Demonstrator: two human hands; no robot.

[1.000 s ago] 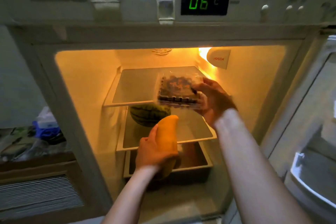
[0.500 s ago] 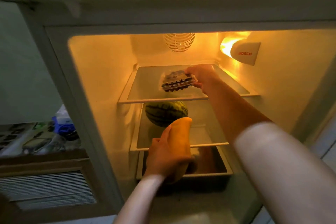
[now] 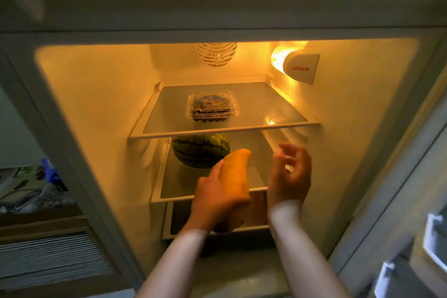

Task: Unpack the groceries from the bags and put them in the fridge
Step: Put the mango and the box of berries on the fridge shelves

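The fridge stands open, lit yellow inside. A clear plastic box of dark berries (image 3: 212,107) lies alone on the top glass shelf (image 3: 278,104). A striped green watermelon (image 3: 200,149) sits at the back of the middle shelf (image 3: 260,152). My left hand (image 3: 215,201) grips a long yellow mango (image 3: 235,174) from the left, in front of the middle shelf's edge. My right hand (image 3: 289,176) hangs just right of the mango with fingers loosely curled and holds nothing.
A drawer (image 3: 256,213) sits under the middle shelf, partly hidden by my hands. The fridge lamp cover (image 3: 301,68) juts from the right wall. The open door (image 3: 411,237) with its racks is at the right. Cluttered bags (image 3: 31,189) lie left of the fridge.
My right hand has let go of the berry box on the top shelf and drawn back down beside the mango. My left hand still holds the mango in about the same place.
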